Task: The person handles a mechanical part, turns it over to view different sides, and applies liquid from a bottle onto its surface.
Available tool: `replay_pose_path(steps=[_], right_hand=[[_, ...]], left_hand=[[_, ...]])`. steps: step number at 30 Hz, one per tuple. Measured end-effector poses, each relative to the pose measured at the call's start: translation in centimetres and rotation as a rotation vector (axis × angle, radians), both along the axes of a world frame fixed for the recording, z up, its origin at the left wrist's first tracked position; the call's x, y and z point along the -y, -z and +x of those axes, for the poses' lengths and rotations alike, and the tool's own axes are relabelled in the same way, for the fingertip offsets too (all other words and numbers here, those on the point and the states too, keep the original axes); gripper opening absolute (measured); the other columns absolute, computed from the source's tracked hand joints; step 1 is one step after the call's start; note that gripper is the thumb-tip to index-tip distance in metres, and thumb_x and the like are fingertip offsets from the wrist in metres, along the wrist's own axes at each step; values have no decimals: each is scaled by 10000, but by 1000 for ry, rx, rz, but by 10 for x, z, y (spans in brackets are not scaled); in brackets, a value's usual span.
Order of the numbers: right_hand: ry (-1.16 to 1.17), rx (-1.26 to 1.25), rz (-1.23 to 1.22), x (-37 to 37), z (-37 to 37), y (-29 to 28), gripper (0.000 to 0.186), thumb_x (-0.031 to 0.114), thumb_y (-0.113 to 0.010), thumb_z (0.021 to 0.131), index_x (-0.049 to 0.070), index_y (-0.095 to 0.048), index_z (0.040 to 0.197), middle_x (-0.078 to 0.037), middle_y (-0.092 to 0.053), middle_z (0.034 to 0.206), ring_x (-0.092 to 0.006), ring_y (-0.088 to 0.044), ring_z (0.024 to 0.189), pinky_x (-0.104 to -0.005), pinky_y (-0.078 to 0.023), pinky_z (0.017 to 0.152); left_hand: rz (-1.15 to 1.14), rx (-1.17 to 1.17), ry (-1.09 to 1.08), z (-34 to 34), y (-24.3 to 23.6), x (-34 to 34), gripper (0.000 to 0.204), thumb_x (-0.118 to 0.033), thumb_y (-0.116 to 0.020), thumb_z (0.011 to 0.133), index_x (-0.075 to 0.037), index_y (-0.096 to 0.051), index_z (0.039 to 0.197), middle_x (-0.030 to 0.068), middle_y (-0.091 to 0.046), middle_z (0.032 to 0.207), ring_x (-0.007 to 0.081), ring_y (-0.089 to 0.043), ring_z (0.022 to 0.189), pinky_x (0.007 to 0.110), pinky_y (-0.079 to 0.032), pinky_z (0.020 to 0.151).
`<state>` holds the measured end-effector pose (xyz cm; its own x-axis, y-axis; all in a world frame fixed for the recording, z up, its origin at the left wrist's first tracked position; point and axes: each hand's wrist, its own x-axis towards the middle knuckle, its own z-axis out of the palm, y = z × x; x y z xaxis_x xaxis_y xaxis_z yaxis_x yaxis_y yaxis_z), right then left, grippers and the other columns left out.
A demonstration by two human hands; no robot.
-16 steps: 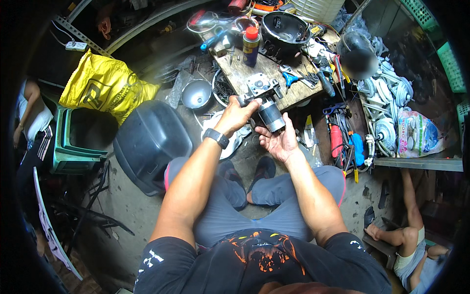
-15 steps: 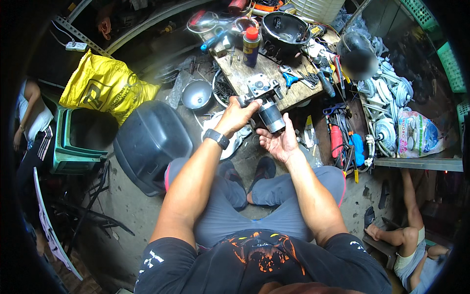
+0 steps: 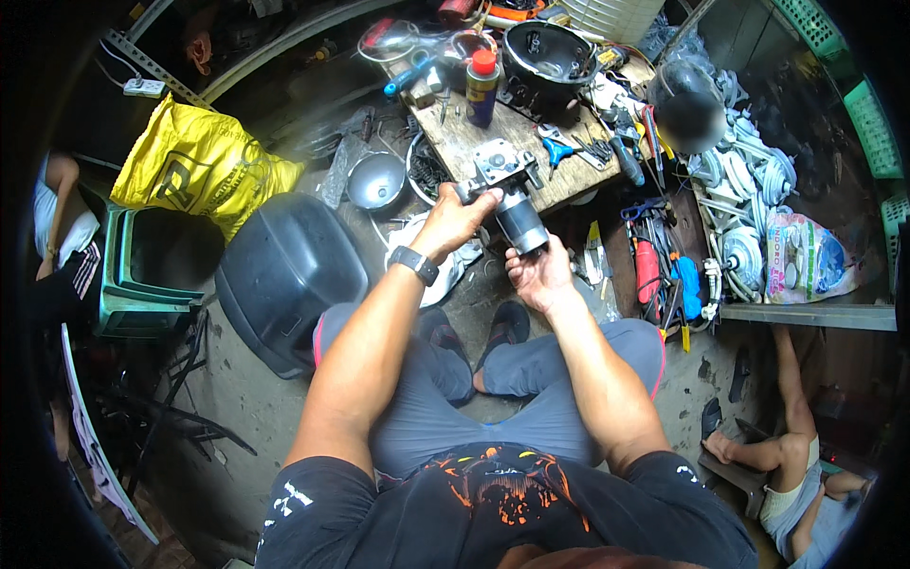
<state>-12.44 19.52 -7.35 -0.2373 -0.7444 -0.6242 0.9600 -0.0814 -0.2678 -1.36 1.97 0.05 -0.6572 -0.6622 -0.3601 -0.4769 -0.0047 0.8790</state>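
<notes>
I see the wooden table (image 3: 572, 185) on the far side, the metal motor (image 3: 521, 224) held up at its near edge. My left hand (image 3: 453, 224) clasps the motor's left side; my right hand (image 3: 543, 277) cups its near end, though whether it grips I can't tell. Right of the motor, a blue-handled tool (image 3: 557, 150) lies on the table.

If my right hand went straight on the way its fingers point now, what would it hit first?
Most likely the cylindrical metal part, at its lower end, close to the right hand; whether they already touch is unclear from this view.
</notes>
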Motion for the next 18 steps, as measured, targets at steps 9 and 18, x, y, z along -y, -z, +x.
replay_pose_path(steps=[9,18], right_hand=[[179,-656,65,8,22,-6,575,512,-688,973,51,-532,1279,-150,-635,1072,-230,-656,800,-313,-571,673],[47,-729,230,5,22,-20,750,462,-797,907,19,-415,1378,-186,-567,1286,-245,-638,1109,-361,-580,791]], left_hand=[[4,-13,-15,-1,9,4,835,-565,-770,859,103,-495,1278,200,-661,1206,251,-645,1115,375,-513,979],[314,-145,-52,-1,29,6,674,-493,-814,845,-62,-574,1305,68,-681,1181,174,-629,1089,391,-523,918]])
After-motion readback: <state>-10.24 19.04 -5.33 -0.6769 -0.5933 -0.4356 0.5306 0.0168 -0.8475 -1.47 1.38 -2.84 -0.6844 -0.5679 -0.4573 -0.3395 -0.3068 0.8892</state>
